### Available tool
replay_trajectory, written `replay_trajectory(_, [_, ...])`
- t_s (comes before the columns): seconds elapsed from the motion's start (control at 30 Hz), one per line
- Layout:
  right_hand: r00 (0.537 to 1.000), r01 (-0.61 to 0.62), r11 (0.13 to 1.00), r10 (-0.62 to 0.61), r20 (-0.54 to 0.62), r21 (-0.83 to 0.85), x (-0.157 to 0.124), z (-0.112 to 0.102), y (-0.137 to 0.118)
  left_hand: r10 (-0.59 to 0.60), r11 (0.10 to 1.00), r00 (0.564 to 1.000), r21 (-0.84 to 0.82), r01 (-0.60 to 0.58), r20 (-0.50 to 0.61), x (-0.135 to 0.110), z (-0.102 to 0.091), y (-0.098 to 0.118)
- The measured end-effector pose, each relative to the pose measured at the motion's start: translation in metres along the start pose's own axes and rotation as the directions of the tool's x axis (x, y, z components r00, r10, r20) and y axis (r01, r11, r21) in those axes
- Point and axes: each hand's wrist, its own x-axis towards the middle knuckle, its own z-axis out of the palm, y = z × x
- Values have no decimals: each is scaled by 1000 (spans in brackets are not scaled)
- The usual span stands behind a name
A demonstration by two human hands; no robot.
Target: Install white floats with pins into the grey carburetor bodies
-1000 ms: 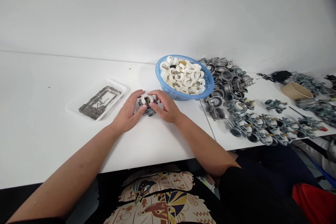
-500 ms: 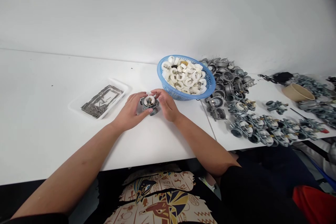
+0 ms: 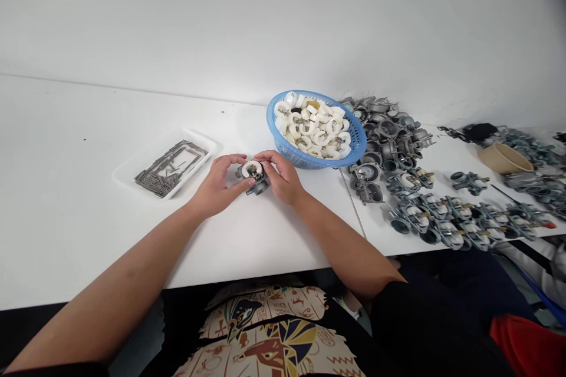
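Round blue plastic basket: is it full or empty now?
Nearly full: white ring-shaped pieces heap close to the rim of the round blue plastic basket, some right inner wall showing.

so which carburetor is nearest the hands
The carburetor between the left hand and right hand; it alone is left of the blue plastic basket, while the other carburetors are all to the basket's right.

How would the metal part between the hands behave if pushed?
The metal part is probably rigid and heavy for its size, judging by its dull grey, cast-looking body. It seems more apt to rock than roll, given its uneven outline. The white ring on top might shift; its fixing is unclear.
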Motion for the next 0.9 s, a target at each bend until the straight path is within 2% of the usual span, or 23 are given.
replay_trajectory(0.1, [999,-44,997,43,15,70,-1,0,2,-15,999,1000,-31,15,4,0,0,1])
replay_trajectory(0.23, [1000,4,997,-6,-26,-79,-1,1,-6,12,998,1000,-62,-12,6,0,0,1])
replay_trajectory(0.33, [999,34,990,-34,1,-140,-3,3,-16,30,997,999,-77,-28,29,-1,0,2])
replay_trajectory(0.43, [996,59,993,-52,69,-104,-4,2,-18,36,996,999,-81,-33,27,-2,1,3])
replay_trajectory(0.53, [976,94,995,-85,199,-34,-1,-8,-13,52,994,999,-94,-51,7,-2,3,5])
replay_trajectory(0.6, [941,59,997,-70,332,45,3,-19,-11,51,993,999,-106,-50,5,-2,5,5])
replay_trajectory(0.7, [865,-61,994,9,503,88,7,-36,-16,51,990,998,-131,-46,39,-2,6,5])
replay_trajectory(0.8, [829,-114,993,82,554,25,7,-42,-22,87,992,995,-92,-81,53,-2,5,6])
replay_trajectory(0.9, [841,-135,990,136,524,-40,5,-37,-23,121,992,992,-45,-119,46,-2,3,7])
